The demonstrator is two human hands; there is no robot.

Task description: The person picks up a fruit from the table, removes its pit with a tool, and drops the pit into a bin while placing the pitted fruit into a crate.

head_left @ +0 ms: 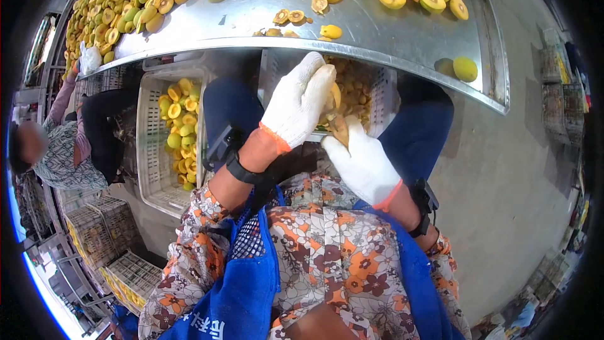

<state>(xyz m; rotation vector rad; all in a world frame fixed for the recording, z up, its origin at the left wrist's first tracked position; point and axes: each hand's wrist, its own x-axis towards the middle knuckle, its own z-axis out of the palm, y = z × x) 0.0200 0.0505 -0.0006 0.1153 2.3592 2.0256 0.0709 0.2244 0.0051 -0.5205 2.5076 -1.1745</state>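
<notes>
My left hand (294, 102), in a white glove, is closed round a yellow fruit piece (336, 96), mostly hidden by the fingers. Just below and to the right, my right hand (366, 165), also gloved, pinches a brownish object (340, 131) between thumb and fingers; blur hides what it is. Both hands are close together above a crate (385, 97) of fruit scraps between my knees. On the metal table (251, 22) in front lie cut fruit pieces (296, 16) and a small yellow piece (330, 31).
Halved fruits (431, 1) are heaped along the table's far side, and one whole fruit (465, 69) lies near its right corner. A white crate (151, 145) of yellow halves stands at my left. Beyond it sits a co-worker (72, 154), one gloved hand at the table edge.
</notes>
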